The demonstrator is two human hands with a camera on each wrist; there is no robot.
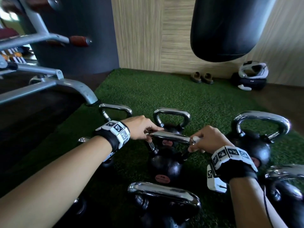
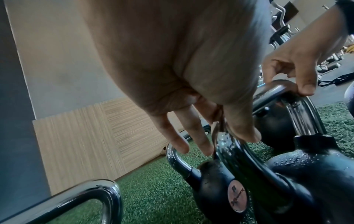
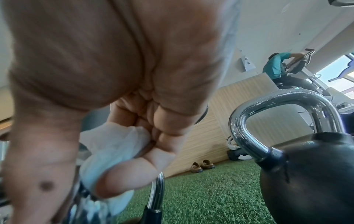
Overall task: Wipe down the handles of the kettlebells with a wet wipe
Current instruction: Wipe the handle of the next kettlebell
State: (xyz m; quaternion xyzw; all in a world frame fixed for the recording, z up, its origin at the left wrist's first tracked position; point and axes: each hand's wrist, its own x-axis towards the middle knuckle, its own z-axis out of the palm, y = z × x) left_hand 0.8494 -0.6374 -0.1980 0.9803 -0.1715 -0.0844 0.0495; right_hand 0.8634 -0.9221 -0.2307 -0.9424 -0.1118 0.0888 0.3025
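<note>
Several black kettlebells with chrome handles stand on green turf. My left hand (image 1: 144, 129) pinches the left corner of the middle kettlebell's handle (image 1: 171, 136) between thumb and fingers; in the left wrist view the thumb (image 2: 243, 121) sits on the wet chrome handle (image 2: 228, 145). My right hand (image 1: 205, 140) grips the handle's right end through a crumpled white wet wipe (image 1: 195, 139). The right wrist view shows the wipe (image 3: 113, 150) bunched under curled fingers (image 3: 130, 175) against the chrome. The kettlebell body (image 1: 166, 163) sits below, with a red label.
Other kettlebells stand close: one behind (image 1: 171, 119), one right (image 1: 256, 132), one near front (image 1: 164, 196), one far right (image 1: 286, 191). A grey machine frame (image 1: 62, 84) juts in at left. A black punching bag (image 1: 230, 27) hangs ahead. Sandals (image 1: 202, 77) lie by the wall.
</note>
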